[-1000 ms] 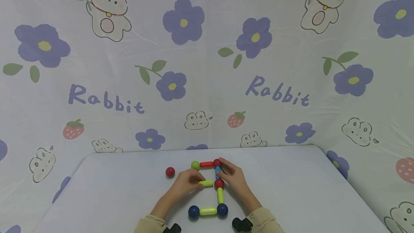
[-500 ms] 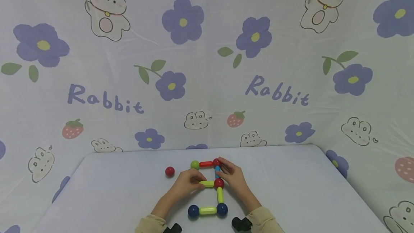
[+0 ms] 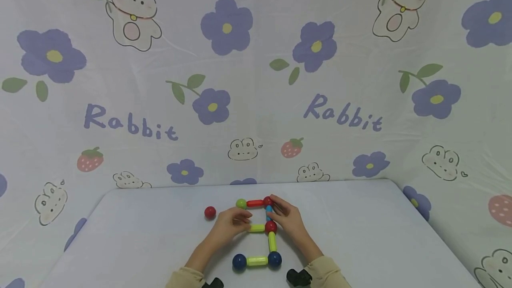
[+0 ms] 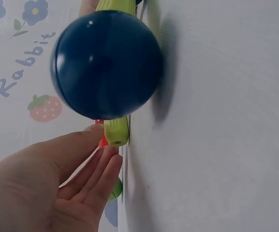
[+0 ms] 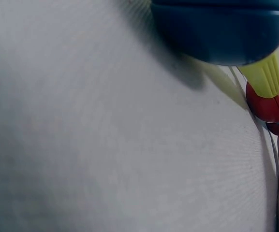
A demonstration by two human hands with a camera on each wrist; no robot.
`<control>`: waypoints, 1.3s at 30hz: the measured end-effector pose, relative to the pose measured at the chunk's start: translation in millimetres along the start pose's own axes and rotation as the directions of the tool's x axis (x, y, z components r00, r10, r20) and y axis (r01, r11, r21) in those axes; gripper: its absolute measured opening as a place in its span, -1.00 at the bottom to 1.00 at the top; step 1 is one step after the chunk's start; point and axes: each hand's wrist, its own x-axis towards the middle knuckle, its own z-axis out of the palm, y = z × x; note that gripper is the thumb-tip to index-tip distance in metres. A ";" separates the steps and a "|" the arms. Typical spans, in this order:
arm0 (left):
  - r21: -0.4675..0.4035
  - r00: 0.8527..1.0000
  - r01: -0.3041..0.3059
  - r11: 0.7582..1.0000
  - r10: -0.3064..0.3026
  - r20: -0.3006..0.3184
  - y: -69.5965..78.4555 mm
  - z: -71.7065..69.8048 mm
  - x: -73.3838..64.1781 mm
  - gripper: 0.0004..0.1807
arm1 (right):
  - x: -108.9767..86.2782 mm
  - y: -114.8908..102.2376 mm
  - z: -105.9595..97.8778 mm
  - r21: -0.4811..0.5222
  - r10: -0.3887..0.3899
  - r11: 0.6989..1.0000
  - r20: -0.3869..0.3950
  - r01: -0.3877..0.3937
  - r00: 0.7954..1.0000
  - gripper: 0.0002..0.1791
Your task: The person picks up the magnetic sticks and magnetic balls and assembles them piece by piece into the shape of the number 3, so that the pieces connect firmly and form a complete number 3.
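A flat figure of magnetic rods and balls lies on the table. My left hand (image 3: pixel 230 224) is beside the free end of a yellow-green rod (image 3: pixel 257 228), with thumb and fingers spread apart around that end. The rod's other end meets a red ball (image 3: pixel 270 226). With my right hand (image 3: pixel 290 219) I hold the blue rod (image 3: pixel 269 210), thumb over it and index fingertip at the far red ball (image 3: pixel 267 201). A red rod (image 3: pixel 255 203) joins that ball to a green ball (image 3: pixel 241 203). In the left wrist view, the yellow-green rod's end (image 4: pixel 117 137) shows between thumb and fingers.
Another yellow-green rod (image 3: pixel 272 242) runs down to a dark blue ball (image 3: pixel 274 259). From there a rod (image 3: pixel 257 261) leads left to a second blue ball (image 3: pixel 239 262). A loose red ball (image 3: pixel 210 212) lies left of the figure on the white table (image 3: pixel 360 234).
My left hand brought the yellow-green rod rightward against the nearer red ball, then loosened its fingers and drew back slightly left. My right hand stayed in place.
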 end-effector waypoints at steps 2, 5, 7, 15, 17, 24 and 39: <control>0.001 0.999 0.006 1.000 -0.006 -0.038 1.0 -1.3 -1.2 -0.69 | -0.4 -0.2 0.1 -0.001 -0.001 1.000 0.000 0.001 1.000 -0.39; -0.004 0.994 0.007 1.000 -0.007 -0.107 2.7 -3.8 -2.5 -0.67 | -1.0 -0.7 0.0 -0.007 -0.003 1.000 0.002 0.003 1.000 -0.39; -0.017 0.987 -0.012 1.000 0.009 -0.161 3.2 -5.3 -3.3 -0.66 | -1.2 -1.1 -0.2 -0.011 -0.004 1.000 0.003 0.004 1.000 -0.39; 0.087 0.909 -0.142 0.986 0.164 -0.382 -3.7 -11.9 -1.4 -0.62 | -1.8 -1.3 -1.4 -0.014 -0.016 1.000 0.008 0.016 1.000 -0.39; 0.145 0.880 -0.138 0.980 0.188 -0.435 -5.0 -13.9 -1.6 -0.61 | -1.7 -0.8 -1.4 -0.012 -0.017 1.000 0.009 0.017 1.000 -0.39; 0.231 0.817 -0.012 0.973 0.143 -0.558 -5.5 -19.4 -5.4 -0.47 | -1.7 -0.4 -0.8 0.002 -0.012 1.000 0.007 0.012 1.000 -0.39; 0.151 0.742 0.272 0.950 -0.107 -0.662 -14.0 -23.1 -12.1 -0.50 | -1.5 -1.1 0.2 -0.014 -0.012 1.000 -0.007 0.012 1.000 -0.40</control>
